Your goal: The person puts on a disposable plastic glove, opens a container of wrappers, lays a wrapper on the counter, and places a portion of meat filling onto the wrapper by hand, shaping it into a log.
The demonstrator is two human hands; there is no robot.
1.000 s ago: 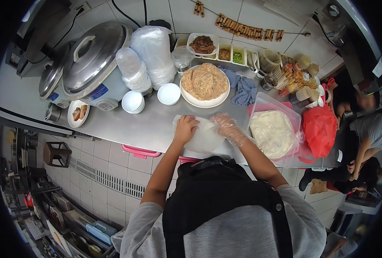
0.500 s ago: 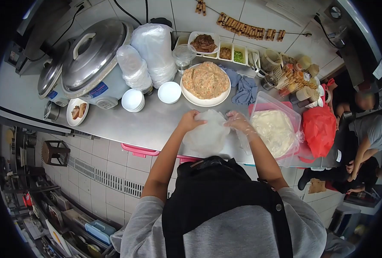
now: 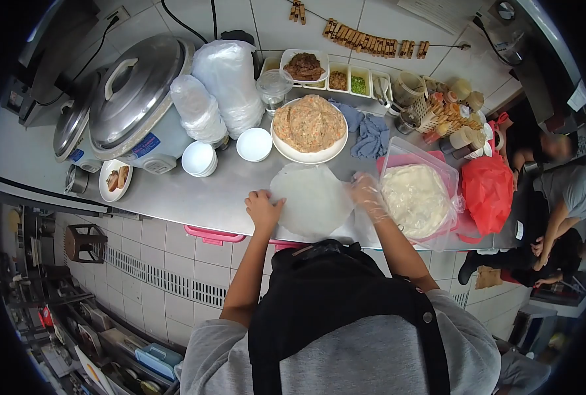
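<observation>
A thin, round, translucent white wrapper (image 3: 310,201) lies spread flat on the steel counter in front of me. My bare left hand (image 3: 264,209) rests at its left edge, fingers apart, thumb against the rim. At the right edge, my right hand (image 3: 366,189) in a clear plastic glove pinches the wrapper's rim, which is pulled toward it. Just beyond the wrapper stands a white plate (image 3: 299,158) heaped with an orange-flecked filling (image 3: 309,123). A clear plastic tub (image 3: 446,197) with a pale, soft mass (image 3: 413,201) in plastic stands right of my right hand.
White bowls (image 3: 199,159), wrapped cup stacks (image 3: 230,85) and large lidded cookers (image 3: 138,99) line the left. Behind the plate are topping containers (image 3: 338,79) and a blue cloth (image 3: 374,137). A red plastic bag (image 3: 486,194) lies at right. Other people (image 3: 563,210) are at the far right.
The wrapper, bunched and partly lifted before, now lies flatter and rounder. My left hand has moved left and toward me, loosening its pinch; the right hand stays at the right edge.
</observation>
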